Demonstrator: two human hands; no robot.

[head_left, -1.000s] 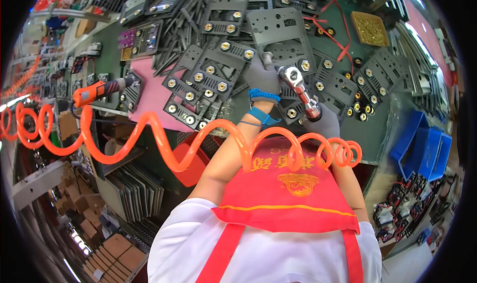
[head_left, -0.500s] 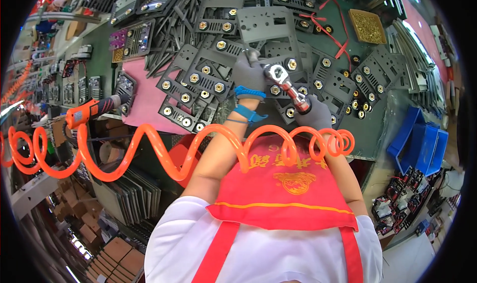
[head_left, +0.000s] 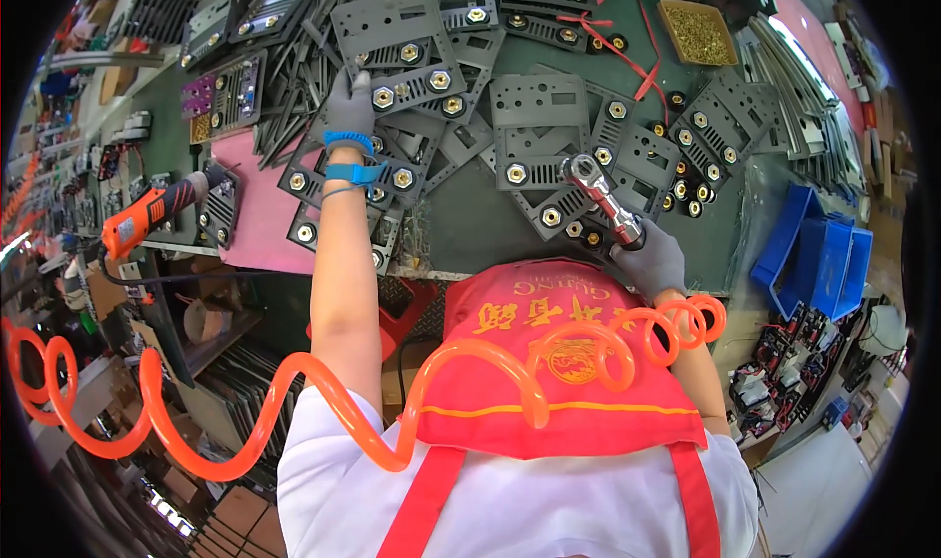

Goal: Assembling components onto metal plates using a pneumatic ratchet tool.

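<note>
A green desk [head_left: 466,246] carries overlapping dark plates [head_left: 541,117], a pink sheet [head_left: 250,239] and a tray of small brass pieces [head_left: 697,32]; blue bins [head_left: 821,254] stand beyond its right edge. The right hand [head_left: 655,262] has its grip closed around a ratchet wrench [head_left: 605,205] above the near plates. The left hand [head_left: 350,107] is at a holed plate [head_left: 387,24]; its fingertips are hidden, so whether that grip is closed I cannot tell. An orange coiled hose [head_left: 201,466] covers part of the red apron [head_left: 490,431], and shelving at lower left blurs into the dark rim
</note>
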